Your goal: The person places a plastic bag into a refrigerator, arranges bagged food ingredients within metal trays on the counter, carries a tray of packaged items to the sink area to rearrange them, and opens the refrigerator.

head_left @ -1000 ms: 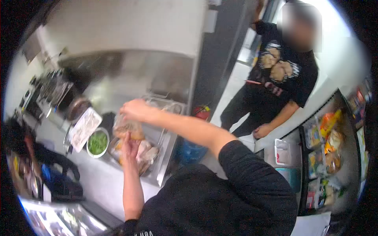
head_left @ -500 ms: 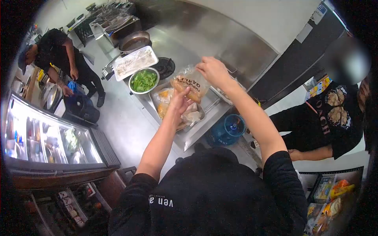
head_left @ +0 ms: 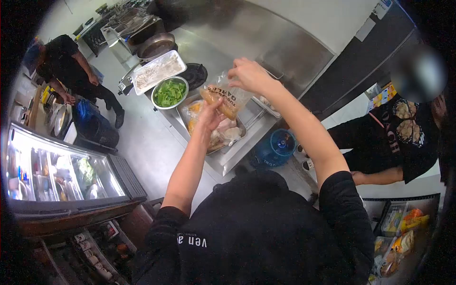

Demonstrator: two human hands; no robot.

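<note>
We were in a kitchen of a commercial sort: a broad stainless-steel counter (head_left: 223, 50) ran back to a steel wall panel (head_left: 289, 35), with a metal bowl (head_left: 154, 98) of cut greens (head_left: 170, 92) near its left edge and a metal tray (head_left: 245, 135) of pale raw meat (head_left: 227, 130) at its front edge. A lit, glass-fronted cooler (head_left: 61, 178), a frying pan (head_left: 156, 46) and a black-clad person (head_left: 69, 61) at another workstation also told us so.
</note>
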